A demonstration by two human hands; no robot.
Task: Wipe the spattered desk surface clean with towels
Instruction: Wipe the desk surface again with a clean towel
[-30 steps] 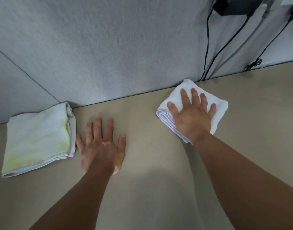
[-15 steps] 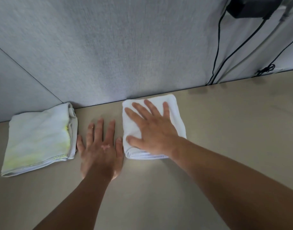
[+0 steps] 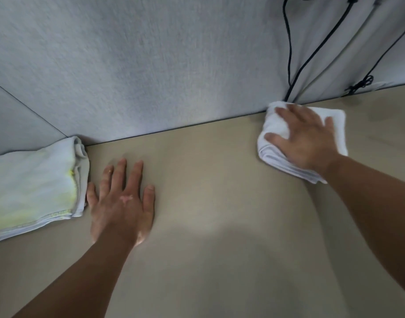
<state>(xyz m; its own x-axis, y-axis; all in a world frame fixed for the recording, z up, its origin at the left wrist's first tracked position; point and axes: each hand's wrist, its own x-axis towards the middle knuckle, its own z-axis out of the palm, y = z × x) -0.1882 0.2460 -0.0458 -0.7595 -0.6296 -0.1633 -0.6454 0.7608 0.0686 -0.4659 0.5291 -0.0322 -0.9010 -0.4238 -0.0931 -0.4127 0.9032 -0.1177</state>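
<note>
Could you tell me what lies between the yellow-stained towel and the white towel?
Head view: only the left hand, flat on the desk; otherwise bare surface.

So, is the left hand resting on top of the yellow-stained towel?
No, the left hand lies flat on the bare desk just beside the yellow-stained towel, not on it.

Your beige desk (image 3: 219, 226) carries a folded, yellow-stained towel (image 3: 34, 187) at its far left against the partition (image 3: 151, 65), your left hand (image 3: 122, 203) lying flat on the bare top just beside it, and a folded white towel (image 3: 338, 129) well to the right at the back edge.
</note>
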